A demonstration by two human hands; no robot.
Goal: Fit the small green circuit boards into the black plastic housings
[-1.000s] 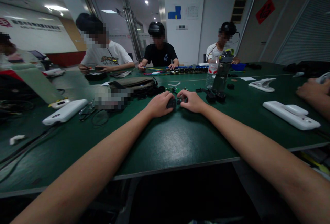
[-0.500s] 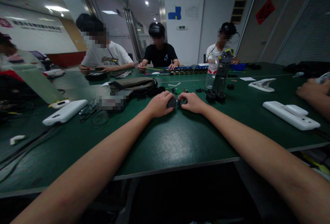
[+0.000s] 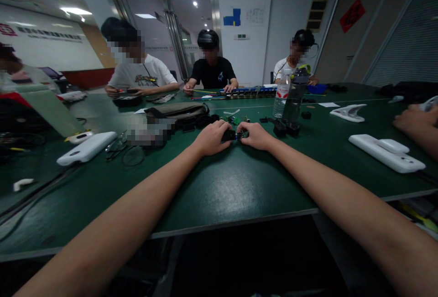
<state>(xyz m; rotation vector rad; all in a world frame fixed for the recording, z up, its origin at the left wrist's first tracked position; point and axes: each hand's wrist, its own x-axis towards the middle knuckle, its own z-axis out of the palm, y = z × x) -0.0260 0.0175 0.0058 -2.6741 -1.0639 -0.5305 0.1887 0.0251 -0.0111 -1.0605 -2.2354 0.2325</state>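
Note:
My left hand (image 3: 215, 138) is closed round a small black device (image 3: 228, 136), low over the green table. From the right, the thumb and fingers of my right hand (image 3: 253, 136) pinch a small dark part (image 3: 239, 136) at the device's right end. That part has a bluish shine, and its exact kind is too small to make out. Just beyond my hands lie green circuit boards (image 3: 234, 120). Small black pieces (image 3: 285, 127) sit to the right of my right hand.
A water bottle (image 3: 281, 98) and a dark bottle (image 3: 298, 96) stand beyond my right hand. White devices (image 3: 386, 152) (image 3: 87, 148) lie on both sides. A grey-brown bag (image 3: 181, 111) rests behind my left hand. Several people sit around the table (image 3: 219, 192).
The black device has turned slightly in my left hand, showing a different face. My right hand's fingers have shifted a little at its end. Both arms stay nearly still.

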